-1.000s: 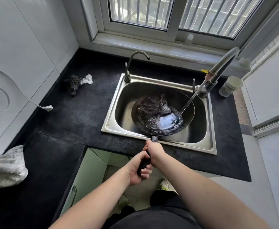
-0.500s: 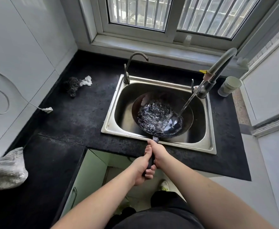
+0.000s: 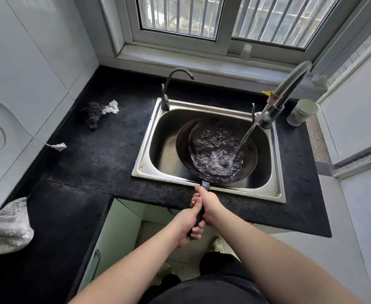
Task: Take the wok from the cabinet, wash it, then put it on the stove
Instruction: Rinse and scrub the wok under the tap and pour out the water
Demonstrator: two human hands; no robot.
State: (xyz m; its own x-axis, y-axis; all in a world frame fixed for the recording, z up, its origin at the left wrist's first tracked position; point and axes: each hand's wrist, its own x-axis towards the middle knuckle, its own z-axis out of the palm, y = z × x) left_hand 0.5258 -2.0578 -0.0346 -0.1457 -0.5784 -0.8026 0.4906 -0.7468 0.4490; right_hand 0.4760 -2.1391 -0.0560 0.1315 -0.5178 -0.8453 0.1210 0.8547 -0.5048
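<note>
wok: dark round pan point(image 3: 216, 150) held inside the steel basin, its long black handle reaching out over the basin's front rim; rippling water pools in its bowl, mostly toward the right
water stream: thin jet point(image 3: 247, 137) slanting down from the tall faucet into the wok's right side
sink: rectangular stainless-steel basin point(image 3: 156, 148) with rounded corners, set into the black countertop toward its back right
tall faucet: grey curved spout point(image 3: 290, 84) at the sink's back right corner, a yellow tag on its neck
small tap: slim gooseneck point(image 3: 171, 84) at the sink's back left corner
left hand: fingers wrapped round the near end of the handle point(image 3: 185, 224)
right hand: fist closed round the handle point(image 3: 208, 201) just ahead of the left, close to the pan
countertop: speckled black stone point(image 3: 96, 154)
scrubber: dark wire-mesh wad point(image 3: 91, 114) with a white scrap touching it, near the countertop's back left
cup: pale cylindrical point(image 3: 302, 111), at the countertop's back right edge beside the tall faucet
plug: white, with cord point(image 3: 58, 146), near the countertop's left edge
bag: crumpled translucent plastic point(image 3: 3, 229) at the near left edge
</note>
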